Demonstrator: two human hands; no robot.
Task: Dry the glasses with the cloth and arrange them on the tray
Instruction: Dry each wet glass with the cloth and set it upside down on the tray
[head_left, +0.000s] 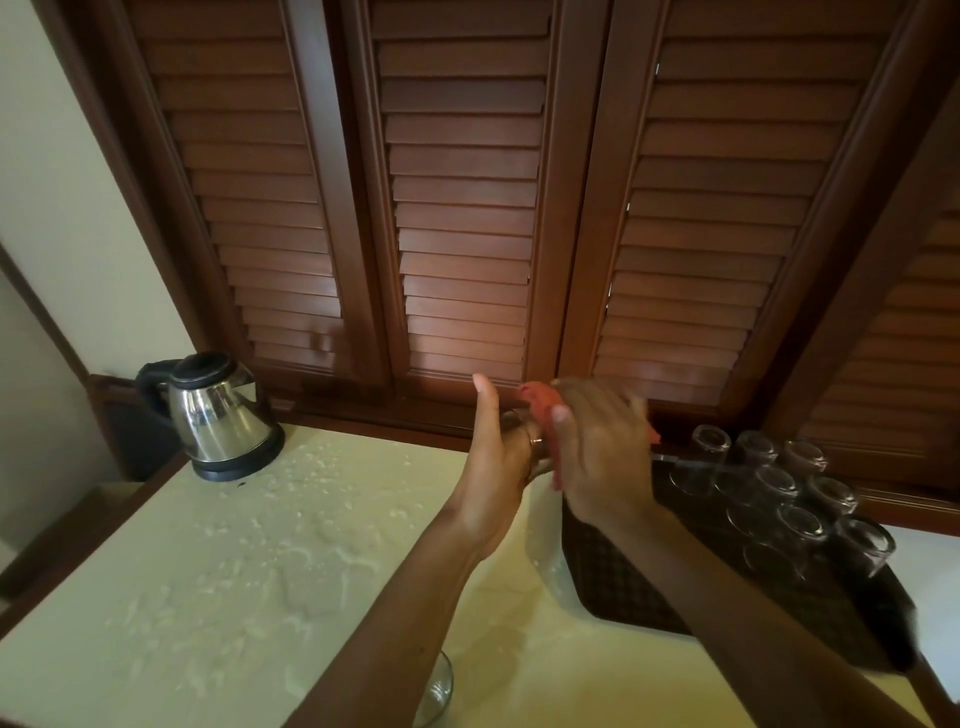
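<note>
Glass being dried: a clear glass (517, 423) is held above the surface, between the two hands and just left of the tray; only a bit of its rim and side shows, the rest is hidden by fingers and cloth.
Cloth: a red-orange cloth (543, 402) is bunched at the top of that glass and under the right hand; a small piece of it (655, 435) shows past the far side of the hand. Its full shape cannot be made out.
Left hand: the left hand (501, 457) wraps its lower fingers round the glass, a ring on one finger, thumb pointing straight up.
Right hand: the right hand (597, 447) is curled over the cloth, gripping it against the glass; its outline is motion-blurred.
Tray: a dark woven tray (623, 582) lies on the right of the surface, partly covered by the right forearm.
Glasses on tray: clear glasses (795, 499) stand upside down in close rows at the tray's far right; they overlap, so the count is unclear.
Near glass: another glass (439, 691) sits at the bottom edge, mostly hidden under the left forearm.
Surface: the pale surface (234, 571) is spattered with water drops.
Kettle: a steel kettle (218, 415) with black lid and base stands at the far left corner.
Behind: dark louvred wooden doors (462, 208).
</note>
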